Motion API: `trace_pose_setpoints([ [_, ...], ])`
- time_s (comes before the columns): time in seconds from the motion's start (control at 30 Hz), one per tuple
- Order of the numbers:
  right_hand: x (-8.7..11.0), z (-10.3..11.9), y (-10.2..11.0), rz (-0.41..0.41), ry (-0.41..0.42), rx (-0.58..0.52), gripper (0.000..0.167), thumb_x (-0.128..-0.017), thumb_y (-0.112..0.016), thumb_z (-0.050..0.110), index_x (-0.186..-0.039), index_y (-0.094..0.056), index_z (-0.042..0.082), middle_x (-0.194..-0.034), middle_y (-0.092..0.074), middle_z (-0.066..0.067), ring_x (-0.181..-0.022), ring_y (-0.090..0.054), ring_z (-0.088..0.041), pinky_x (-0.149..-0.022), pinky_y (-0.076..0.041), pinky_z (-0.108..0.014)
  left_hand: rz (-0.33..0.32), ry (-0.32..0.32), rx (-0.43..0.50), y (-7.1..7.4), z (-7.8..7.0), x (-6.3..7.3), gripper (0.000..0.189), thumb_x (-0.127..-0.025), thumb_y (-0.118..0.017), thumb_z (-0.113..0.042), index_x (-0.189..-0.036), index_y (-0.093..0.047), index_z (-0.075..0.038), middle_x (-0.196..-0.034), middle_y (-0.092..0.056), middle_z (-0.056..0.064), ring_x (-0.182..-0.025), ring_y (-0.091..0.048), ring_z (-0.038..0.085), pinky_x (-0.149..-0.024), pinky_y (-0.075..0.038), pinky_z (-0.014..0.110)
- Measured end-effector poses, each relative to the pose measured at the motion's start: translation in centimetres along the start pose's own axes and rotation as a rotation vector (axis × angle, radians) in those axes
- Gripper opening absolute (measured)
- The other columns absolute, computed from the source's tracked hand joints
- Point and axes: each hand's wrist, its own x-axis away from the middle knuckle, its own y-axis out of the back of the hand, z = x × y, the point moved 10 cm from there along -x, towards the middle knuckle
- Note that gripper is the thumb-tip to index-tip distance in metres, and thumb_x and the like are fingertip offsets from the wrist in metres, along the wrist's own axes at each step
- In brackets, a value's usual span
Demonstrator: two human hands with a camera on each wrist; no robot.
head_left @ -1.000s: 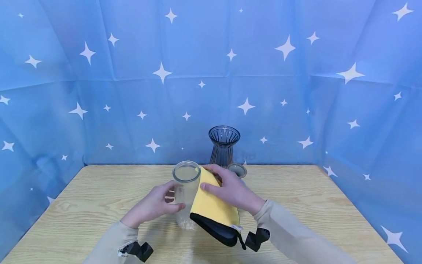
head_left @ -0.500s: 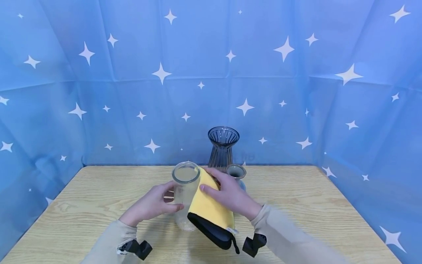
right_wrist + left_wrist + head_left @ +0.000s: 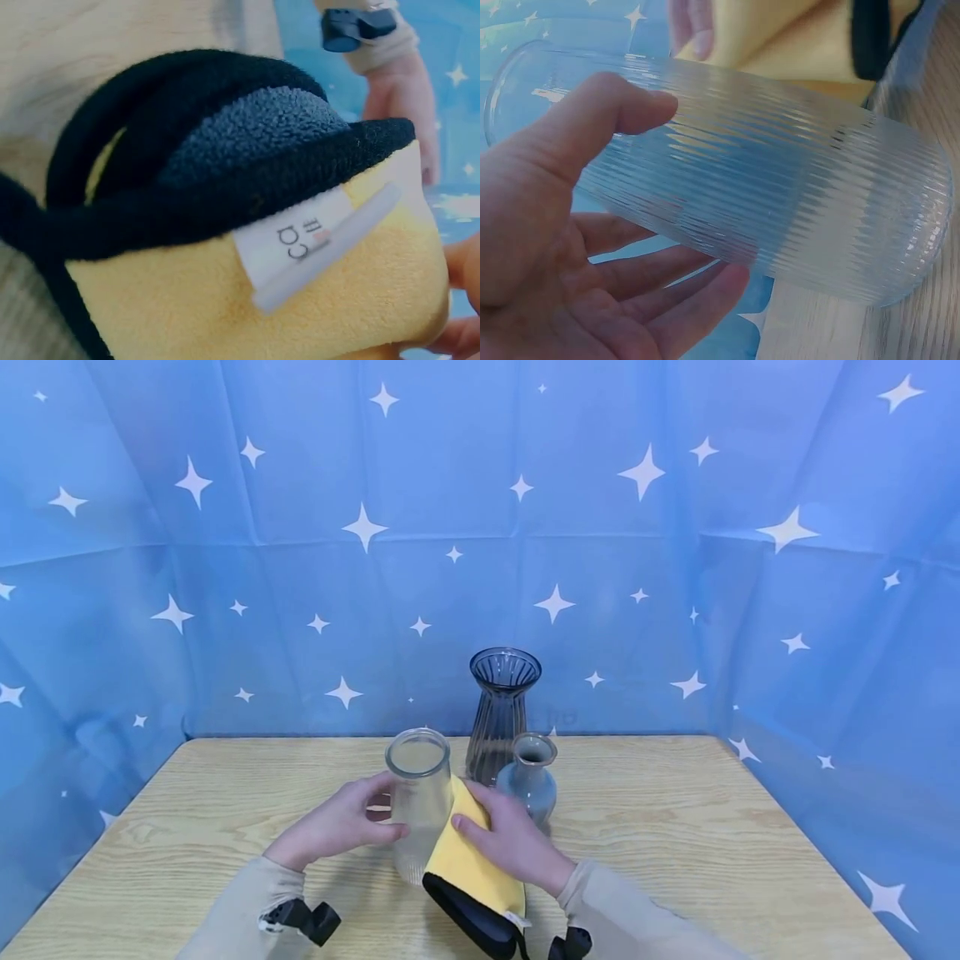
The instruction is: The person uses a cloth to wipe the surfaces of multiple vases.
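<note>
A clear ribbed glass vase (image 3: pixel 417 814) stands near the middle of the table. Curled round its left side, the thumb and fingers of my left hand (image 3: pixel 333 822) hold it; the left wrist view shows the thumb across the ribbed glass (image 3: pixel 780 180). My right hand (image 3: pixel 517 839) grips a folded yellow cloth (image 3: pixel 472 864) with black edging, right against the vase's right side. In the right wrist view the cloth's grey inner face (image 3: pixel 255 124) and a white label (image 3: pixel 289 236) show. Some right-hand fingers are hidden behind the cloth.
Behind the right hand stand a tall smoky-grey fluted glass vase (image 3: pixel 495 735) and a small blue-grey round-bodied vase (image 3: pixel 529 787). The wooden table (image 3: pixel 675 827) ends at a blue star-patterned curtain (image 3: pixel 637 560) at the back and sides.
My right hand and the cloth have slid down the vase's side, uncovering more of the small blue-grey vase behind. The left hand keeps its grip on the clear vase.
</note>
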Motion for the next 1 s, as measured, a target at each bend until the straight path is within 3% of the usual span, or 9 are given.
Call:
trace_pose_setpoints([
  [0.17, 0.1, -0.7, -1.2, 0.039, -0.006, -0.037, 0.044, -0.098, -0.057, 0.018, -0.138, -0.050, 0.002, -0.087, -0.060, 0.002, -0.064, -0.058, -0.008, -0.063, -0.051, -0.025, 0.021, -0.006, 0.010, 0.1, 0.3, 0.0, 0.064, -0.086, -0.073, -0.012, -0.139, -0.042, 0.004, -0.136, -0.047, 0.024, -0.121, -0.048, 0.044, -0.099, -0.044, 0.052],
  [0.37, 0.2, -2.1, -2.7, 0.114, -0.075, -0.079, 0.046, -0.098, -0.057, 0.019, -0.139, -0.048, 0.000, -0.083, -0.062, 0.003, -0.062, -0.060, -0.008, -0.062, -0.052, -0.024, 0.044, -0.014, 0.042, 0.3, 0.7, 0.1, 0.062, -0.086, -0.071, -0.010, -0.139, -0.041, 0.005, -0.138, -0.044, 0.024, -0.125, -0.044, 0.044, -0.102, -0.042, 0.049],
  [0.63, -0.1, -3.5, -3.8, 0.198, -0.160, -0.084, 0.035, -0.096, -0.059, 0.017, -0.125, -0.059, -0.001, -0.080, -0.062, 0.001, -0.064, -0.059, -0.010, -0.060, -0.051, -0.027, 0.055, 0.034, 0.083, 0.2, 1.3, 0.5, 0.068, -0.088, -0.070, -0.012, -0.144, -0.034, 0.000, -0.146, -0.034, 0.023, -0.133, -0.033, 0.046, -0.106, -0.035, 0.053],
  [0.73, -0.3, -3.8, -4.1, 0.222, -0.194, -0.081, 0.027, -0.096, -0.060, 0.017, -0.116, -0.063, 0.000, -0.075, -0.061, 0.000, -0.062, -0.058, -0.012, -0.058, -0.051, -0.027, 0.017, 0.043, 0.087, 0.4, 1.1, 0.7, 0.076, -0.086, -0.072, -0.013, -0.148, -0.028, -0.005, -0.151, -0.026, 0.022, -0.135, -0.027, 0.047, -0.107, -0.031, 0.057],
  [0.83, -0.4, -4.0, -4.3, 0.239, -0.224, -0.070, 0.023, -0.095, -0.060, 0.016, -0.112, -0.064, 0.000, -0.073, -0.060, 0.000, -0.060, -0.057, -0.012, -0.057, -0.050, -0.027, -0.064, 0.035, 0.079, 0.7, 0.4, 0.8, 0.082, -0.083, -0.076, -0.014, -0.148, -0.027, -0.008, -0.150, -0.025, 0.024, -0.132, -0.031, 0.049, -0.104, -0.036, 0.058],
  [1.0, -0.6, -4.2, -4.3, 0.264, -0.273, -0.078, 0.021, -0.095, -0.061, 0.016, -0.110, -0.065, 0.001, -0.070, -0.059, -0.001, -0.058, -0.055, -0.012, -0.054, -0.048, -0.026, -0.204, 0.037, 0.065, 0.9, -0.7, 0.6, 0.073, -0.077, -0.082, -0.012, -0.136, -0.040, -0.008, -0.134, -0.043, 0.024, -0.116, -0.048, 0.043, -0.088, -0.052, 0.047],
])
